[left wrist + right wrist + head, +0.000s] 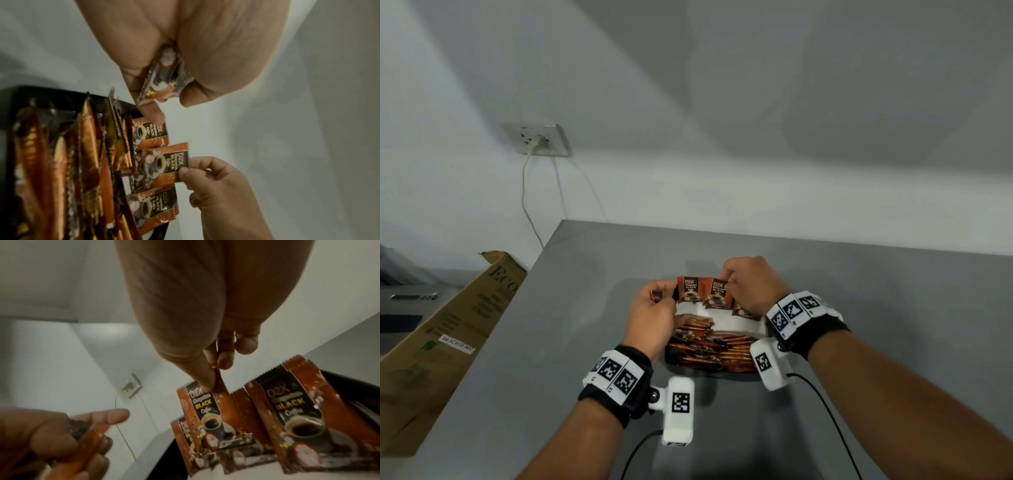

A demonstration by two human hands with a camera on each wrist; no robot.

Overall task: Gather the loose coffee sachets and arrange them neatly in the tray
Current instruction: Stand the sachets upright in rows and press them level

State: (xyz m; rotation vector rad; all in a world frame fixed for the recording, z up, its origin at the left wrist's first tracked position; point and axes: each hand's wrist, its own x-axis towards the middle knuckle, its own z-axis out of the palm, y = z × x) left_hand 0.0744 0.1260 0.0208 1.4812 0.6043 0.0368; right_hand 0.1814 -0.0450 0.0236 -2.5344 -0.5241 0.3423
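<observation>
From the head cam, both hands are over the black tray on the grey table: the left hand grips a coffee sachet just left of the upright row, and the right hand pinches the top of the middle sachet. Left wrist cam shows thumb and fingers curled round that held sachet, with the flat pile of sachets lying in the tray. Right wrist cam has the right thumb and forefinger clamped on the middle sachet's top edge, standing beside another sachet.
</observation>
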